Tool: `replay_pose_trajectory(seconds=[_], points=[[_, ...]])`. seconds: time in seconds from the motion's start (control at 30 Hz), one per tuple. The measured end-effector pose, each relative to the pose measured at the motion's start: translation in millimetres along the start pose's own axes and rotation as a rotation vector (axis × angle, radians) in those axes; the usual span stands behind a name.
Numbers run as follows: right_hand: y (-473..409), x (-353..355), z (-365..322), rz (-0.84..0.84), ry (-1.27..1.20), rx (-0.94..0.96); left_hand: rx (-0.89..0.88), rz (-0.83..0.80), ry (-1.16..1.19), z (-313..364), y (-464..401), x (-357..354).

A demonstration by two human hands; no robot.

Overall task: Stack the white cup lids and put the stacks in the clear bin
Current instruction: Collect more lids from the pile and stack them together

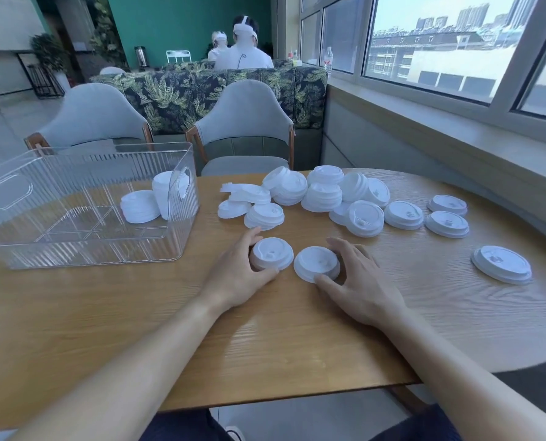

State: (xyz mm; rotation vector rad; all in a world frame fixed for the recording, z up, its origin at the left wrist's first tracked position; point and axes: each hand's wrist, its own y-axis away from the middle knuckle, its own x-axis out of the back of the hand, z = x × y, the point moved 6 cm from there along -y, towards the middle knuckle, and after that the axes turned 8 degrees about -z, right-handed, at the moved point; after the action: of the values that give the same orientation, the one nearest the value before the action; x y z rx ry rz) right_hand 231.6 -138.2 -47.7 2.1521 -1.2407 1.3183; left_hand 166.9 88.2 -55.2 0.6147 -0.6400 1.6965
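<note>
At the far left we see the clear bin [84, 230] standing on the desk [265, 338], and inside it, near its right wall, two stacks of lids [152, 200] are already placed. Next comes our left hand [240, 265]: its fingers and thumb are curled round a small stack of lids [272, 257] that sits on the desk. Just beside it, our right hand [357, 281] holds a second lid [317, 264] between thumb and fingers, also on the desk. Behind both hands, the loose lids [322, 195] lie in a heap, and more single lids [501, 264] are spread to the right. We judge that the stacking step is in hand. The next move calls for lifting one lid, centring it over the other and pressing it to nest, then gathering more.
</note>
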Motion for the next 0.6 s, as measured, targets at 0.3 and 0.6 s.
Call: replay_pose_trajectory(seconds=[0.3, 0.6], points=[[0.0, -0.3, 0.8, -0.003, 0.019, -0.002, -0.027, 0.103, -0.073, 2.4, 3.4, 1.5], [1.4, 0.7, -3.4, -0.009, 0.053, -0.004, -0.003, 0.120, -0.040, 0.8, 0.2, 2.7]])
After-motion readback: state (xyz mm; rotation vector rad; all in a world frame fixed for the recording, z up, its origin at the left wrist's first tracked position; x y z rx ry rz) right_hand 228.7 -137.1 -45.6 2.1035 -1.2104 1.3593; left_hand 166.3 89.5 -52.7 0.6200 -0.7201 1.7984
